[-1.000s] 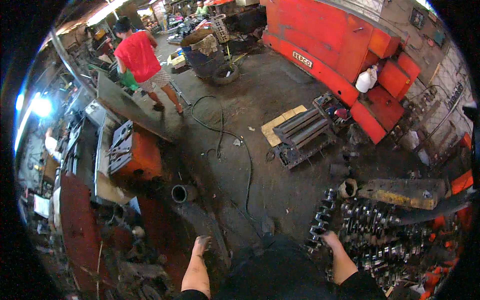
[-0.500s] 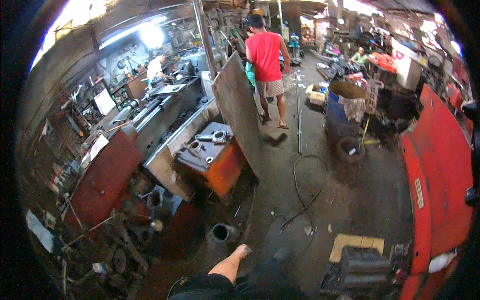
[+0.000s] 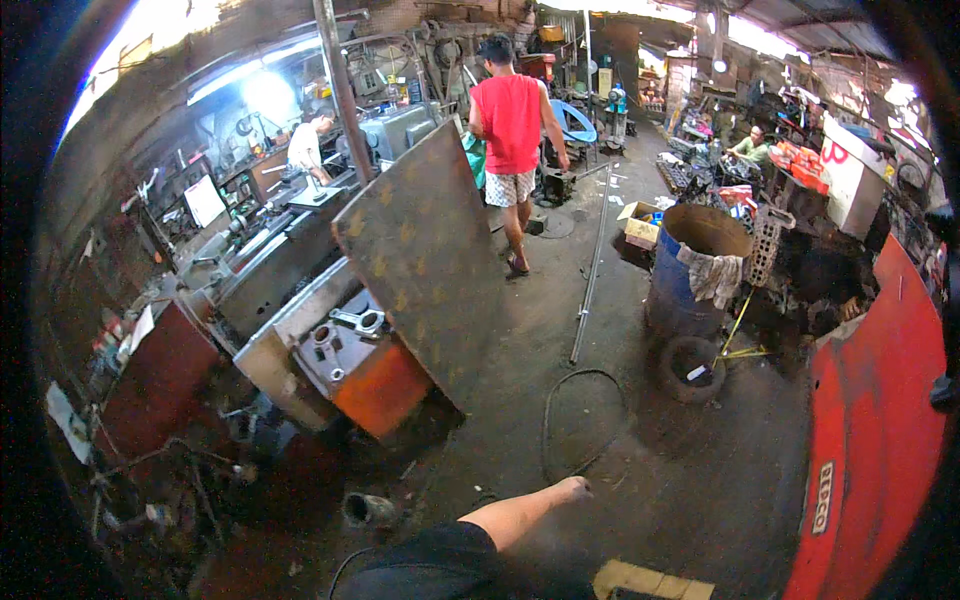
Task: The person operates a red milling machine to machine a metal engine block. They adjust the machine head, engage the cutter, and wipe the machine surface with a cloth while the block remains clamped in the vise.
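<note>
One hand (image 3: 574, 489), curled loosely with nothing in it and which arm it belongs to unclear, swings over the concrete floor (image 3: 640, 440) near a black hose (image 3: 560, 420), with a leaning steel plate (image 3: 425, 250) well apart.

The scene was a cluttered workshop with a stained, dark concrete floor (image 3: 640, 440). A rusty steel plate (image 3: 425, 260) leaned upright against a grey workbench (image 3: 290, 330), beside an orange metal box (image 3: 385, 385). A long lathe bench (image 3: 250, 260) ran along the left wall, lit by a bright lamp (image 3: 268, 95). A red machine body (image 3: 875, 440) curved along the right edge. A blue drum (image 3: 690, 275) draped with a cloth (image 3: 715, 275) stood above a tyre (image 3: 690, 368), near a black hose (image 3: 575, 425) looped on the floor. A thin metal bar (image 3: 592, 265) lay lengthwise. Daylight entered under the roof at the far end (image 3: 760, 35), where a person in a red shirt (image 3: 512, 125) stood.
</note>
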`<state>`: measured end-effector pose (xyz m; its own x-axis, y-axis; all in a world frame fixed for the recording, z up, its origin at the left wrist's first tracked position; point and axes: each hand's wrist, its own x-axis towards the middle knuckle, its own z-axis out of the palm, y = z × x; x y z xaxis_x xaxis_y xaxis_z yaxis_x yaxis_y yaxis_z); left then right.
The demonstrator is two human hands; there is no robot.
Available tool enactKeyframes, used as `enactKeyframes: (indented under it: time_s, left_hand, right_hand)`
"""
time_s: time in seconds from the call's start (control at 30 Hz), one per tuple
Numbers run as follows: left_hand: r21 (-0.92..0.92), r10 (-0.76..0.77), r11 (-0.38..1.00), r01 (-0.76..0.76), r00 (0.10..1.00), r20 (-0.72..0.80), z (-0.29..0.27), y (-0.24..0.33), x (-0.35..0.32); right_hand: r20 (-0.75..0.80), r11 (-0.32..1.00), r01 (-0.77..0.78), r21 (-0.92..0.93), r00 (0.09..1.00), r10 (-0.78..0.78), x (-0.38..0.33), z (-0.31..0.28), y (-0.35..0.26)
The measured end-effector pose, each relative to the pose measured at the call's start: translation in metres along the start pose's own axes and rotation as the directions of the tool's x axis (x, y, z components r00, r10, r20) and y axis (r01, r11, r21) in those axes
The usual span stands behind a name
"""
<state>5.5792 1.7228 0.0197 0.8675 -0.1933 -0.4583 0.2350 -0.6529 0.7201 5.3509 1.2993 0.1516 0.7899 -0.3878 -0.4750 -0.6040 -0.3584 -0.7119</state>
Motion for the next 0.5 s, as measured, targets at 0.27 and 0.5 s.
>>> enactKeyframes:
  time_s: [0.27,0.5]
  left_hand:
    - [0.254,0.004,0.967,-0.034,0.993,0.118,0.035,0.028,0.178]
    - [0.160,-0.378,0.924,0.346,0.890,0.256,0.029,0.116,0.332]
  right_hand:
    - [-0.154,0.994,0.110,-0.025,0.982,-0.113,0.194,-0.144,-0.031]
    - [-0.448,0.981,0.194,0.029,0.880,-0.160,0.403,-0.273,-0.080]
